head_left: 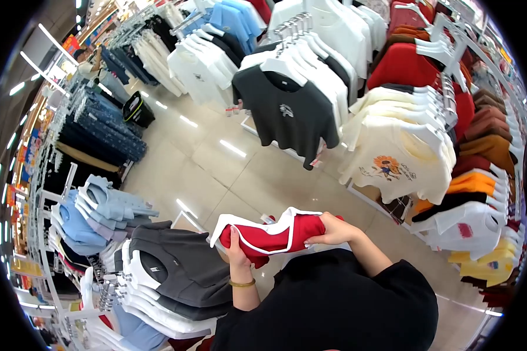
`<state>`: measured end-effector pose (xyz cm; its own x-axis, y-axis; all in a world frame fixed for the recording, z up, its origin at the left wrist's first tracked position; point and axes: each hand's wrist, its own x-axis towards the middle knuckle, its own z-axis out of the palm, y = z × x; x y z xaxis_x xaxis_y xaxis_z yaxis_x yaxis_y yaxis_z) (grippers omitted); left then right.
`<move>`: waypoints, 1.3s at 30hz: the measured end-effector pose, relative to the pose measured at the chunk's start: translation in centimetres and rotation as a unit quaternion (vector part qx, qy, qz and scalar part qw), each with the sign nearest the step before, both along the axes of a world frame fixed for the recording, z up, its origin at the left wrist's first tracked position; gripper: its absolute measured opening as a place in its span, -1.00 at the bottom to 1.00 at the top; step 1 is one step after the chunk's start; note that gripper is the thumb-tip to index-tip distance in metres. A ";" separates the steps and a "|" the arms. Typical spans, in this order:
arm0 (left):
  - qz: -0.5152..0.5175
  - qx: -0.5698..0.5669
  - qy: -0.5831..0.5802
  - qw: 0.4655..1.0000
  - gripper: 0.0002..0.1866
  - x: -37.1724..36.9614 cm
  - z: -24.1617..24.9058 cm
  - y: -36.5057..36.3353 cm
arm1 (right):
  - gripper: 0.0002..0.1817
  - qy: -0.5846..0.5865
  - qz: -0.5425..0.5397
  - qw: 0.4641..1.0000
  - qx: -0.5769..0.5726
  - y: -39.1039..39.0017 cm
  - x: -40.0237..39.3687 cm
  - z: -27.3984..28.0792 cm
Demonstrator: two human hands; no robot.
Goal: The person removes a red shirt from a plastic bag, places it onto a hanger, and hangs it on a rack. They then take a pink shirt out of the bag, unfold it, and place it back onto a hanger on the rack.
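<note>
A folded red garment with white trim (281,235) is stretched between my two hands in front of my body. My left hand (238,250), with a gold-coloured bangle on its wrist, is closed on the garment's left end, thumb on top. At the opposite end, my right hand (332,229) grips the red cloth, thumb over the upper side. The garment's underside and most of my fingers are hidden. Close to my left hand hangs a dark grey sweatshirt (196,266) on a white hanger.
Racks of tops surround me. Ahead hangs a dark grey T-shirt (287,108); to the right, a cream T-shirt (392,158) with a flower print. Light blue tops (114,202) and jeans (102,126) hang left. A black basket (139,110) stands on the tiled floor (208,158). Another person (99,73) is far left.
</note>
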<state>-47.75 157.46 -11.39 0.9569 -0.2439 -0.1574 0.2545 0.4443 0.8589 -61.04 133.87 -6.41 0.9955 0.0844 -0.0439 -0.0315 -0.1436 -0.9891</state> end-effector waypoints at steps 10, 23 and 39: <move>-0.217 0.019 0.035 0.975 -0.64 -10.5 0.7 -3.9 | -0.81 -0.013 -0.276 0.961 0.015 3.2 -17.2 -2.8; -0.494 0.022 -0.022 0.869 -0.67 -20.4 1.6 -10.1 | -0.74 -0.069 -0.688 0.676 0.255 6.9 -36.9 -2.8; -0.619 -0.014 -0.139 0.773 -0.75 -22.6 2.2 -20.6 | -0.78 -0.223 -0.796 0.515 0.225 5.7 -43.0 -2.2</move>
